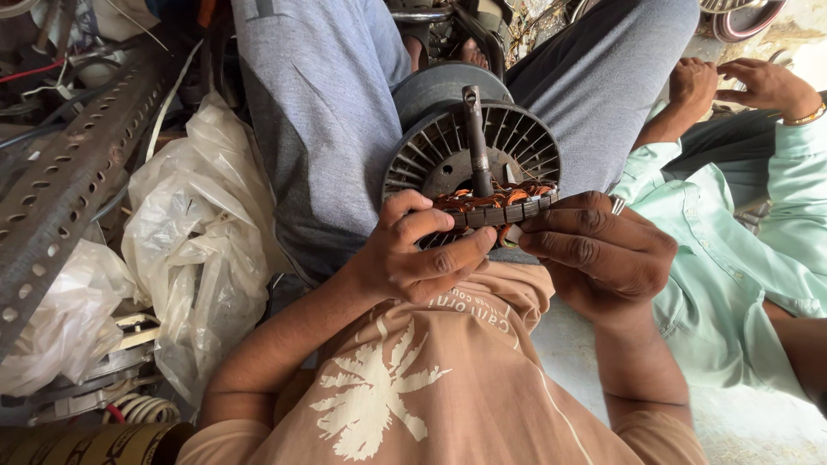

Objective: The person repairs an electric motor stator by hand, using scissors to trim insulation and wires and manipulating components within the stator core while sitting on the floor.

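My fingers (448,258) pinched the ribbed stator (495,207) at centre, left hand (413,254) at nine o'clock, right hand (603,254) at three, hiding its lower half; copper windings glinted around a dull steel shaft (475,138).

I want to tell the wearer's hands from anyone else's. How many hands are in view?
4. The wearer's left hand and right hand grip the fan stator at centre. A co-worker's two hands are at the upper right. Others may be hidden.
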